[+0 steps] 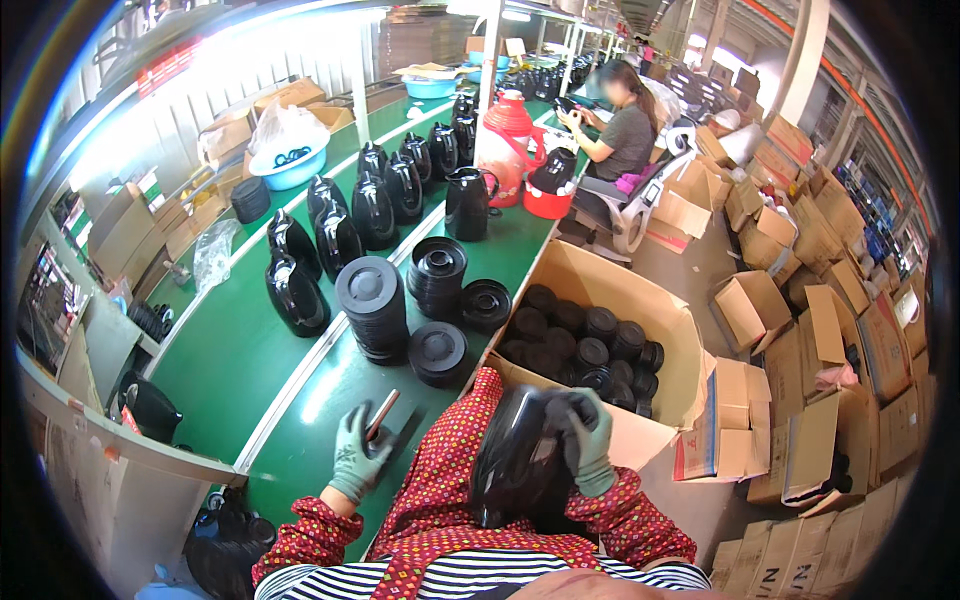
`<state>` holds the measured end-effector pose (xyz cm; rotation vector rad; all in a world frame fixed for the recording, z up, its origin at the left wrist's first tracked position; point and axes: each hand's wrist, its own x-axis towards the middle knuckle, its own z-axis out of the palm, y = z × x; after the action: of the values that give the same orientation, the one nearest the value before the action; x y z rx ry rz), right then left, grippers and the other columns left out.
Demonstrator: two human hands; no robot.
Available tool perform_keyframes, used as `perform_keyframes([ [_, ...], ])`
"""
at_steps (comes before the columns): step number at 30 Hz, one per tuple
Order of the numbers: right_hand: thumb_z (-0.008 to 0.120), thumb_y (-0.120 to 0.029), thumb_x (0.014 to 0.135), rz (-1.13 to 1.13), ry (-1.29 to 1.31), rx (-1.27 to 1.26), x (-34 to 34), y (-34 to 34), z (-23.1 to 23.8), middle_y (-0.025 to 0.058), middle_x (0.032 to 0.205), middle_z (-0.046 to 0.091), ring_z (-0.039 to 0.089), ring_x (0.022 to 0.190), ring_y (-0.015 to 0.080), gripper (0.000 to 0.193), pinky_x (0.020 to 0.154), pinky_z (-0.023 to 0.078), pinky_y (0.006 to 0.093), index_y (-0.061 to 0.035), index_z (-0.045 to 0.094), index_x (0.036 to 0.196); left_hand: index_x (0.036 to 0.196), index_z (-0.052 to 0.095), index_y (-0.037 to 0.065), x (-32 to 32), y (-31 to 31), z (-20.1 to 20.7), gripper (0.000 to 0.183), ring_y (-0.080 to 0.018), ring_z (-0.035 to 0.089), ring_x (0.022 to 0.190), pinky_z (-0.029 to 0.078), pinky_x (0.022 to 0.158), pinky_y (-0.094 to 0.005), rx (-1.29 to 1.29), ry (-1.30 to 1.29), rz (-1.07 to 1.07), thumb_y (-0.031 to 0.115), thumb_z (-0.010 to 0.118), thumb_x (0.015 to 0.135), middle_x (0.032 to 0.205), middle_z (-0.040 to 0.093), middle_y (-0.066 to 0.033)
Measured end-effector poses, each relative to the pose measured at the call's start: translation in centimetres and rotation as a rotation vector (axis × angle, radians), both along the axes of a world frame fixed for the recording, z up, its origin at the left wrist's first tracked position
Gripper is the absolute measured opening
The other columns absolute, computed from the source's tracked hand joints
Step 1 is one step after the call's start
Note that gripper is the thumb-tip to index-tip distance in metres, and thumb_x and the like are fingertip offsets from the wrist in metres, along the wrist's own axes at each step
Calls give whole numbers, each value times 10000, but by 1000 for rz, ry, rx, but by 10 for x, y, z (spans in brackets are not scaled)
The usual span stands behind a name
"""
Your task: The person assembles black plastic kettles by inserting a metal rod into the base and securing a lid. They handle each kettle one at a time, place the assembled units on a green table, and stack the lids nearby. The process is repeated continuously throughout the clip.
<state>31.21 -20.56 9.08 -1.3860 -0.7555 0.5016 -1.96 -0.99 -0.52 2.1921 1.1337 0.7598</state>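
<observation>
On my lap lies a glossy black jug body [508,458], tilted against my red dotted apron. My right hand [587,438], in a grey-green glove, is closed on its end at the right; a dark part beneath the fingers is partly hidden. Over the green bench my left hand [360,458], gloved alike, grips a thin brown rod-shaped tool [384,410] that points up and to the right. Beyond that hand stand a tall stack of round black lids [372,300], a shorter stack [438,350] and some black ring-shaped parts [437,270].
Rows of black jugs [372,212] line the green bench [215,340]. An open carton [640,285] of round black parts adjoins its right edge. Farther back are a red-and-white flask [505,150], a blue basin [290,172] and a seated person [625,135]. Cartons [780,400] fill the right side.
</observation>
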Motion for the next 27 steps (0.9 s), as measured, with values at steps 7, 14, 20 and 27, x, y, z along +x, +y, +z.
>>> perform_keyframes([
  [7,469,-548,1107,487,1039,125,-42,58,4,131,1420,659,635,1270,296,633,1120,512,469,-60,569,1498,1452,559,44,13,-58,94,726,-407,411,1518,355,1233,-464,-142,-317,-589,172,892,820,1665,326,-270],
  [14,570,-284,1113,338,438,-215,-101,81,-38,119,1378,607,652,1119,203,489,982,556,348,20,517,1492,1316,634,-25,-60,-38,94,391,-242,740,1048,646,858,-386,-691,-738,75,265,678,1058,1193,735,-138],
  [20,758,-90,897,378,-667,-56,-114,66,-81,200,1324,660,665,1157,324,514,976,553,396,21,619,1380,1160,684,0,-101,89,62,398,-137,680,851,599,769,-299,-394,-732,582,339,794,982,1025,724,-51],
  [27,782,-123,868,396,-860,-68,-110,69,-72,193,1276,687,659,1159,390,461,990,542,462,-11,677,1302,1141,769,22,-101,310,11,433,-151,682,853,600,686,-339,-201,-508,885,387,838,919,953,776,-68],
])
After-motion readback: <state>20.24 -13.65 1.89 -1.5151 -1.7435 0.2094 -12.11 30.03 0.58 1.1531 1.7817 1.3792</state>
